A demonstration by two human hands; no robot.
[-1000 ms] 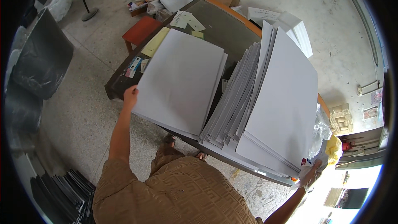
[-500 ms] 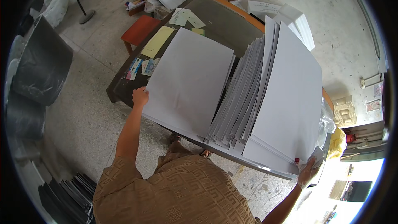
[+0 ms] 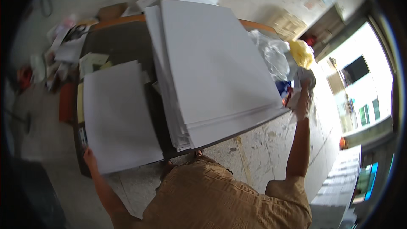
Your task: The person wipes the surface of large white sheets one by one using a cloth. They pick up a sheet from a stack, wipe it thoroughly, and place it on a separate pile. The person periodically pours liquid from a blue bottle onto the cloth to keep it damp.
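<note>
White sheets, flat and big, fill the middle of the head view. The low stack point(image 3: 121, 114) lies at nine o'clock on the dark bench point(image 3: 114, 44), and its near edge seems to poke out a bit past the bench. At eight o'clock, the left hand point(image 3: 90, 160) touches its left edge. The fingers look bent, but it is blurry, so I can't tell if that grip is pinching. At three o'clock, the right hand point(image 3: 304, 89) is just beside the bench's right end. Pale, crumpled wrap point(image 3: 306, 74) sits around it, and I can't tell if that grip is open or closed. A clear plastic bag point(image 3: 273, 53) and a yellow bag point(image 3: 302, 53) are near it, at two o'clock. The tall stack point(image 3: 216, 63) is at twelve o'clock, with edges that don't line up.

To do this well, I think the left fingers should be soft on the edge, so big sheets don't bend or slip. The right arm should not bump the tall stack.
</note>
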